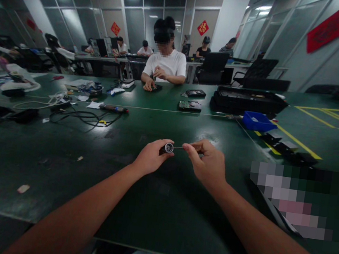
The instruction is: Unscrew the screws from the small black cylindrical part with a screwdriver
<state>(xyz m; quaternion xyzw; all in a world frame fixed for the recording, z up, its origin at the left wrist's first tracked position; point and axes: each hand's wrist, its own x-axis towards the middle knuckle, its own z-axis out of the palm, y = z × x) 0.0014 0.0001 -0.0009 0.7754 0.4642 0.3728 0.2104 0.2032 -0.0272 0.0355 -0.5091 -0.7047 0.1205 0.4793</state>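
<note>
My left hand point(150, 156) is wrapped round a short dark cylinder point(169, 147), with its silver-rimmed round end facing me. From the right, a thin metal rod point(178, 147) reaches to the cylinder's rim. Whether its tip enters the cylinder or only touches it, I cannot tell. My right hand point(210, 163) pinches that rod between thumb and fingers, which hide its other end. Both hands are above the green table point(158, 209), near its middle.
Across the table a person point(165, 64) works on a small dark object. Hard drives point(190, 105), a black case point(248, 100) and a blue bin point(258, 121) stand toward the back. Black cables point(86, 120) lie left; a blurred-out flat item point(290, 205) lies right.
</note>
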